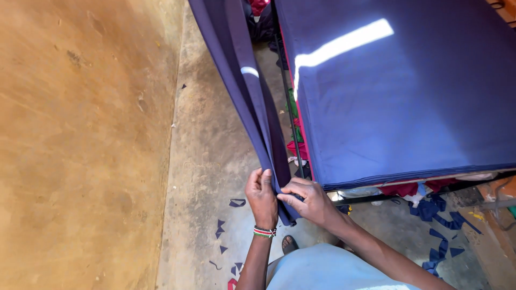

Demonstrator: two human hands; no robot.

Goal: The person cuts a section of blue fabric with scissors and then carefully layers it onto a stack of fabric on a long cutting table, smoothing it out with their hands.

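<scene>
I pinched the hanging edge of the blue cloth (pixel 252 102) in both hands, left hand (pixel 262 197) and right hand (pixel 310 201) clamped together, beside the bench (pixel 398 102); scraps (pixel 438 215) seemingly lay underneath.

Smooth navy cloth (pixel 398 96), rough concrete floor (pixel 209 161), matt earthen wall (pixel 80 134)

Both forearms are bare. The left hand (pixel 262 197) has a beaded wristband (pixel 264 232) in red, white, green and black just below it. A pale blue garment (pixel 328 268) covers the torso, right of the wristband.
</scene>
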